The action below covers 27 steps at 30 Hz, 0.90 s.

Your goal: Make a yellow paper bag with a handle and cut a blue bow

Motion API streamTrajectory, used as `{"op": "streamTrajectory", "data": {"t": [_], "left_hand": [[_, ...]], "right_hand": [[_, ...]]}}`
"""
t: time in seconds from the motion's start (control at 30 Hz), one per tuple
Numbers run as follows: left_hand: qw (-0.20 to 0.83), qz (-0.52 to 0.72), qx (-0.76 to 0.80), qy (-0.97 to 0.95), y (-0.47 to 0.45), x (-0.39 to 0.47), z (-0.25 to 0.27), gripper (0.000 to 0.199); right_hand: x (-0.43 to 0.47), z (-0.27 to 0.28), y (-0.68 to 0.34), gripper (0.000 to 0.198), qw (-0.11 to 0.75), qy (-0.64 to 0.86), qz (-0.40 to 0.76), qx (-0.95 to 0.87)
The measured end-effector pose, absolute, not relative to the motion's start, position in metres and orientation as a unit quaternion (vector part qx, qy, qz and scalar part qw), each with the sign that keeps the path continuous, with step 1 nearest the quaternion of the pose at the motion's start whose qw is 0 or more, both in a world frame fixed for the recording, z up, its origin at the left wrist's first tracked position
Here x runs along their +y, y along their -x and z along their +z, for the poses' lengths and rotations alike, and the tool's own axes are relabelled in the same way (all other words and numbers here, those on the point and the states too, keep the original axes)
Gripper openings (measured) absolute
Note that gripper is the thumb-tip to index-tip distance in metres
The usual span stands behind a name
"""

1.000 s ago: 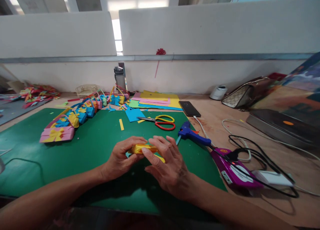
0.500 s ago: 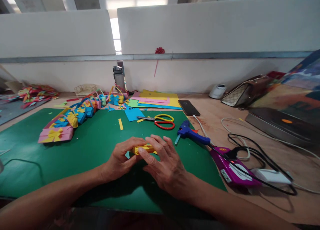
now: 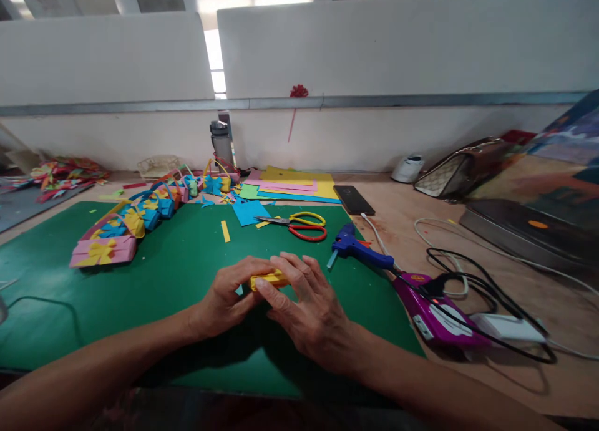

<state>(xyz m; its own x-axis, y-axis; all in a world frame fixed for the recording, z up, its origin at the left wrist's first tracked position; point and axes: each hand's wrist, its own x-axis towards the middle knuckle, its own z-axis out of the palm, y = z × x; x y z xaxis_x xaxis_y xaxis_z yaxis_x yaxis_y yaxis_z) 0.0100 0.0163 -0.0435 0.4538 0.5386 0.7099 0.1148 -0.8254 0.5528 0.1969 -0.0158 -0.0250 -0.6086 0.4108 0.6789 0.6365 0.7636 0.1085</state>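
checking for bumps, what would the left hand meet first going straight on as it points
Beyond the yellow piece it holds, probably the right hand; how close they are is unclear.

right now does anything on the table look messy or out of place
The black cord looks untidy, looped loosely and crossing the purple power strip. A yellow paper strip lies loose on the green mat.

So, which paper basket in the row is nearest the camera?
The pink paper basket with the yellow paper bow on its front; the others stand farther back.
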Motion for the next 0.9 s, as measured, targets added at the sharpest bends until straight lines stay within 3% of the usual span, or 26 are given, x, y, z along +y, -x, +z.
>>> {"op": "streamTrajectory", "data": {"t": [0.9], "left_hand": [[0.207, 0.481, 0.196, -0.829, -0.0103, 0.0179, -0.0424, 0.029]], "right_hand": [[-0.0120, -0.0239, -0.1987, 0.031, 0.327, 0.286, -0.160, -0.886]]}}
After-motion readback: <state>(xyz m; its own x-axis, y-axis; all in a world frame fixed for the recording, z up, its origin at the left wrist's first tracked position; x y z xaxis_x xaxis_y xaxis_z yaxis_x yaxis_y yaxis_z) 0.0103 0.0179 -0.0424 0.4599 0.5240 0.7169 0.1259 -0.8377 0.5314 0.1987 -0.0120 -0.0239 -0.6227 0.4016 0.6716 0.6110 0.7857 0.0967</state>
